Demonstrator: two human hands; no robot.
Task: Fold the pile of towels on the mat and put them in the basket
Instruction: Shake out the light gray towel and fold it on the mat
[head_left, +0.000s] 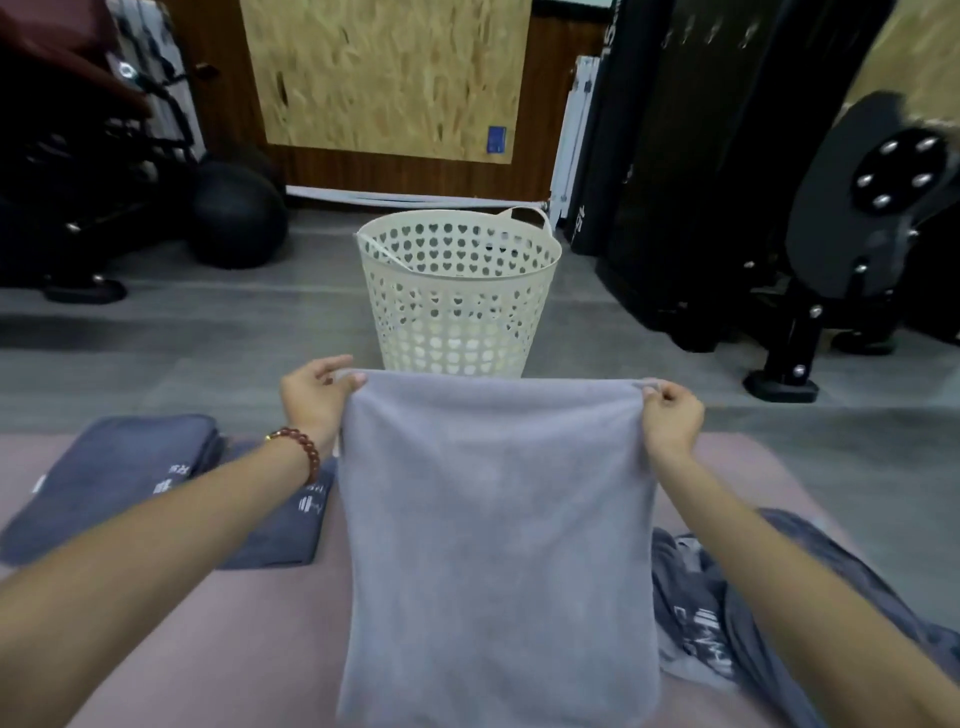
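Here, the left hand (317, 395) and right hand (670, 410) pinch the two top corners of a light grey towel (493, 519), fingers clamped on its hem, holding it hanging over the middle of the pink mat (260, 623); soft, light and limp, it looks best gripped at corners; folded dark towels (109, 478) lie at the mat's left edge, unfolded ones (727, 613) at its right; the basket (457, 291) stands beyond the far edge.

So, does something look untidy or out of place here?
Only the dark towels at right, crumpled on the mat. Both hands hold the grey towel flat; the basket stands upright.
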